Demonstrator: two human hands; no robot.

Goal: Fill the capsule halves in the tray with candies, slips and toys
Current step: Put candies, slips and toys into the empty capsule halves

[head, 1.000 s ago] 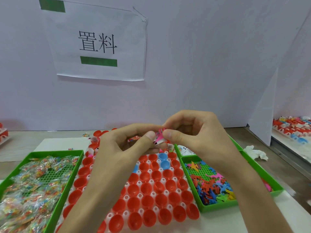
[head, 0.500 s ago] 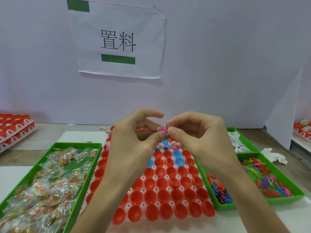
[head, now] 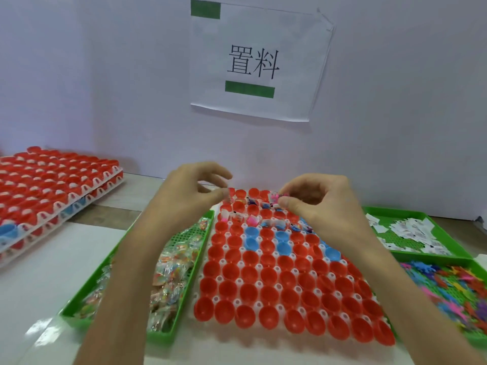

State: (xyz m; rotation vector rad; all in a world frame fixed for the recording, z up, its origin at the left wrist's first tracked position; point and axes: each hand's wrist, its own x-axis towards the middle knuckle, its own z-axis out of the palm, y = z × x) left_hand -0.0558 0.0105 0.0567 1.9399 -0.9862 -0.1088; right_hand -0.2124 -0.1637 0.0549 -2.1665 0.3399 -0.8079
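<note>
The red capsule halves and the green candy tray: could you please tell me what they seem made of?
The red capsule halves look like glossy moulded plastic, judging by the soft highlights inside the cups. The green candy tray looks like rigid plastic, semi-gloss, with a moulded perforated grid floor.

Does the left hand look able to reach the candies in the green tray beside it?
Probably yes: the left hand seems empty, and the candies lie uncovered in the green tray right under its forearm.
</note>
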